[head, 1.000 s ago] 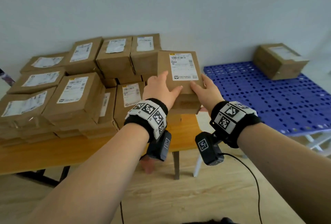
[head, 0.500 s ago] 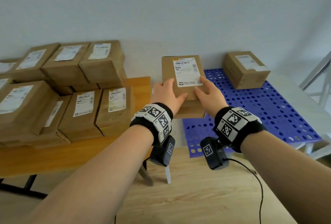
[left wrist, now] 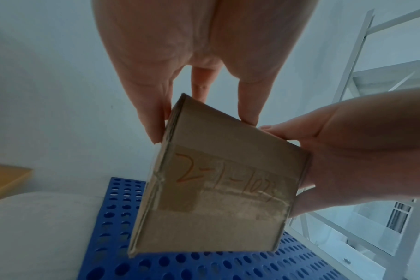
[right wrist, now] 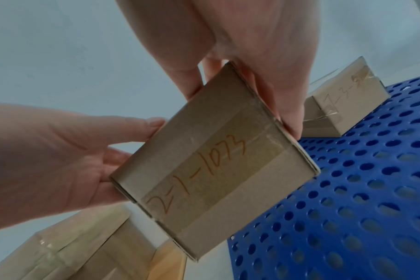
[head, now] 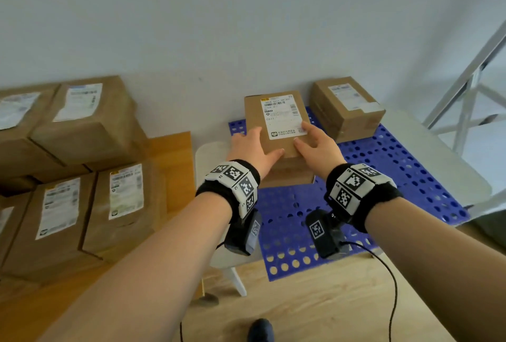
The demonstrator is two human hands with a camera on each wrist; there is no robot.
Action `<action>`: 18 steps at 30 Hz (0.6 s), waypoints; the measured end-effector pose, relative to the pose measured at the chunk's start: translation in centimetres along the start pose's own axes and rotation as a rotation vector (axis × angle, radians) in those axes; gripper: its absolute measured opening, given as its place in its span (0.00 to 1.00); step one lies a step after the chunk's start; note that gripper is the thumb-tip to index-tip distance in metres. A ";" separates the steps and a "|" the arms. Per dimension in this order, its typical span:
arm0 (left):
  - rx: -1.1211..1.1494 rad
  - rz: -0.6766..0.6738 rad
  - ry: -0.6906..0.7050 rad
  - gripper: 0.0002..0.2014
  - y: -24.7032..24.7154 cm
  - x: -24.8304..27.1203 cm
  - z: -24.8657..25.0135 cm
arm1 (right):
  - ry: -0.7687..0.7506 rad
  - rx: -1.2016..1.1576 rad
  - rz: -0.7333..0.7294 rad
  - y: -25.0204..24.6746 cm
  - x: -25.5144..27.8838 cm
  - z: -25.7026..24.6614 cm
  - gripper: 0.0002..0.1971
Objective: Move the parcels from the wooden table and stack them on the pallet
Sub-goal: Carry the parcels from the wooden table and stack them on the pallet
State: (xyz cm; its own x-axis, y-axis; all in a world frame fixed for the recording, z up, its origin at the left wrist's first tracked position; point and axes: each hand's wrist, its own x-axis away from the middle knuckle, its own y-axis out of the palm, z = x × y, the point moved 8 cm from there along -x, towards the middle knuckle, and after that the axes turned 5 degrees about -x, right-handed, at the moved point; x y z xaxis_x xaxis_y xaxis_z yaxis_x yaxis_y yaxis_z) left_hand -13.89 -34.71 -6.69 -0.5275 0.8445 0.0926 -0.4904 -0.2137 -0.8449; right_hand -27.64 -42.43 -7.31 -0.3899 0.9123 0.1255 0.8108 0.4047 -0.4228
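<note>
l hand (head: 253,147) + r hand (head: 317,147) clamp parcel (head: 276,125) (labelled) | above pallet (head: 383,177)

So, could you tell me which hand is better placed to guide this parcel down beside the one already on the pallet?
The right hand, probably. It grips the held parcel on the side facing the resting parcel on the pallet. The left hand grips the far side, nearer the wooden table.
</note>
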 end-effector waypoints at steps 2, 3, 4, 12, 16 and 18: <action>-0.002 -0.018 0.005 0.38 0.6 -1.5 0.3 | 0.011 0.008 0.005 -0.3 -1.5 0.3 0.26; -0.002 -0.030 0.006 0.39 0.9 -2.2 0.3 | 0.021 0.014 -0.001 -0.4 -2.1 0.6 0.27; -0.003 -0.044 0.004 0.39 1.4 -2.8 0.4 | 0.033 0.021 -0.011 -0.4 -2.7 0.9 0.27; -0.067 -0.109 -0.087 0.40 5.0 -7.9 1.3 | 0.042 0.097 -0.154 -0.6 -9.7 3.6 0.29; -0.085 -0.121 -0.166 0.41 7.0 -9.8 2.7 | 0.022 0.254 -0.282 -1.1 -13.4 5.4 0.30; -0.072 -0.132 -0.227 0.42 8.3 -10.5 3.1 | -0.011 0.308 -0.347 -1.4 -14.6 6.1 0.31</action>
State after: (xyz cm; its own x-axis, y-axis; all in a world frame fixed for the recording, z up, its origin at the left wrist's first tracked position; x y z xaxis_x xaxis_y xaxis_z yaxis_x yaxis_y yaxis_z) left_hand -14.59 -46.84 -12.98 -0.6083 0.7291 0.3137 -0.5194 -0.0669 -0.8519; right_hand -25.74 -56.72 -14.05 -0.6210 0.7249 0.2981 0.4651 0.6469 -0.6044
